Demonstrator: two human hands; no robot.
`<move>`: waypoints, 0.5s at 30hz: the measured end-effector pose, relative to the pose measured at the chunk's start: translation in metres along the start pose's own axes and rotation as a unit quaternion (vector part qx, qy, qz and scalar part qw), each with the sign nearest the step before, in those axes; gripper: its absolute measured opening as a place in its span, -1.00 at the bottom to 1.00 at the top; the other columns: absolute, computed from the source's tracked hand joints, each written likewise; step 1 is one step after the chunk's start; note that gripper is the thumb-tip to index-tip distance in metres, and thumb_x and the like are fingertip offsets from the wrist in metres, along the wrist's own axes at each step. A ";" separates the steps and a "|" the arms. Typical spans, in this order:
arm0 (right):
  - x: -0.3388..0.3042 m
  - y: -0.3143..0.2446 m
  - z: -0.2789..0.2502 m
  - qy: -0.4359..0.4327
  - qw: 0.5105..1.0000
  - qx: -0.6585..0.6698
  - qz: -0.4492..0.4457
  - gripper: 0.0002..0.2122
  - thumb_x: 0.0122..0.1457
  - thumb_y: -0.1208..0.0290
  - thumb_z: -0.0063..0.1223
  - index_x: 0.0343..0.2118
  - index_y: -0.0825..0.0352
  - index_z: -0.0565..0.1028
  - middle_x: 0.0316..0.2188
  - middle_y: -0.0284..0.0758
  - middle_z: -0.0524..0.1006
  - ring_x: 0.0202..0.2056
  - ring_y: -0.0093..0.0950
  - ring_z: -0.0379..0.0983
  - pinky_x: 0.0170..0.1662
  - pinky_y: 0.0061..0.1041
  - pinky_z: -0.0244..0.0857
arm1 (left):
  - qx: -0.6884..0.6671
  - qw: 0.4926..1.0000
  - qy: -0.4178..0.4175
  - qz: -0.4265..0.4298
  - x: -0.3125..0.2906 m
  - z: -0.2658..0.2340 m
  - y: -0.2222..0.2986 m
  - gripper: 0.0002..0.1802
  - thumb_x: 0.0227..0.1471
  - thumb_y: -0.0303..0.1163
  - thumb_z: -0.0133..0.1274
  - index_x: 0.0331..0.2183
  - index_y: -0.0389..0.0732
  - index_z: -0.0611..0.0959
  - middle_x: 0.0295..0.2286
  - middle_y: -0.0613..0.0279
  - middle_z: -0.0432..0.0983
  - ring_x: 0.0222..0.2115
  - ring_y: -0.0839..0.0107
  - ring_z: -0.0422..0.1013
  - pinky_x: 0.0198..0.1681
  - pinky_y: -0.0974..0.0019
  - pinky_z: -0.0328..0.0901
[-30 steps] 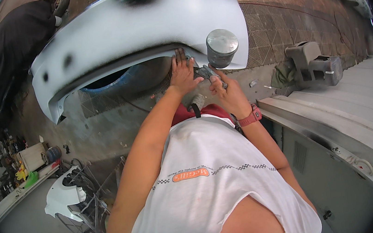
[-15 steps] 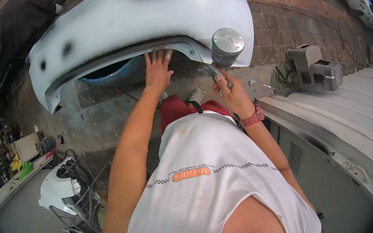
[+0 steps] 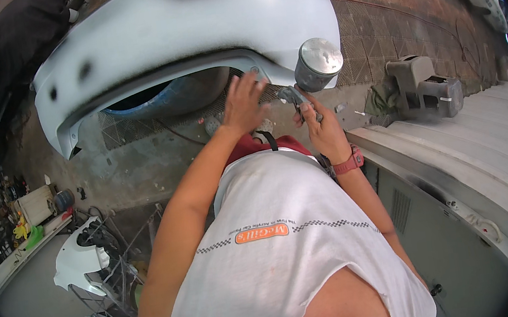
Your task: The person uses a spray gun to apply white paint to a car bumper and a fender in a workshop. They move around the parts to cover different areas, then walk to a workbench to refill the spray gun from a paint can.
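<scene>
Bumper, white with dark patches, spans upper view ahead of wearer; blue drum shows beneath its curved edge, dark inside, contents unclear; left hand, fingers spread, empty, near that edge, contact unclear; right hand wrapped round grip below metal cup, lidded, contents hidden, atop small spray gun; step seems edge check by palm; next calls for steady gun, left hand clear.
</scene>
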State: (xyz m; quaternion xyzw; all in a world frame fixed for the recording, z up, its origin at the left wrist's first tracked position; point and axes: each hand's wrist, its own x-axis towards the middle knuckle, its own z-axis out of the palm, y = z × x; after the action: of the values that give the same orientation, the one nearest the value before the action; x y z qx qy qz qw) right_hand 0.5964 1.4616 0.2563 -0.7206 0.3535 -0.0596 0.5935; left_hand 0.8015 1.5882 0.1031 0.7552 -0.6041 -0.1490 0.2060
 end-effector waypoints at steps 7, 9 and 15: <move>-0.001 0.004 -0.002 0.000 1.000 -0.008 -0.007 -0.51 0.59 0.15 -0.11 0.43 0.31 0.38 -0.40 -0.36 0.59 -0.33 -0.57 0.49 -0.11 -0.49 0.42 | 0.079 0.995 0.052 0.000 0.024 0.020 -0.001 -0.04 0.09 0.18 0.31 0.30 -0.16 0.33 0.40 -0.50 0.00 0.43 -0.47 -0.04 0.50 -0.39 -0.19; 0.000 0.004 -0.001 -0.002 1.000 -0.011 -0.013 -0.51 0.59 0.14 -0.11 0.42 0.31 0.39 -0.40 -0.36 0.59 -0.33 -0.57 0.49 -0.11 -0.49 0.43 | 0.021 0.999 0.024 0.043 0.021 0.022 0.001 -0.05 0.10 0.22 0.28 0.28 -0.17 0.33 0.40 -0.51 -0.01 0.44 -0.46 -0.07 0.50 -0.40 -0.19; 0.001 0.007 0.000 -0.011 1.000 -0.018 -0.019 -0.52 0.58 0.14 -0.09 0.41 0.31 0.40 -0.39 -0.28 0.63 -0.32 -0.49 0.56 -0.12 -0.44 0.45 | 0.059 0.996 0.064 -0.009 0.014 0.007 -0.028 -0.08 0.14 0.15 0.28 0.29 -0.19 0.33 0.40 -0.53 -0.01 0.45 -0.44 -0.07 0.49 -0.43 -0.18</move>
State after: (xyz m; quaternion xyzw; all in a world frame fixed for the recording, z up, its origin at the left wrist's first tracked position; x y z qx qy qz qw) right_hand 0.5941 1.4609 0.2495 -0.7380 0.3343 -0.0561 0.5835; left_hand 0.8254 1.5790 0.0840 0.7797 -0.5903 -0.0668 0.1977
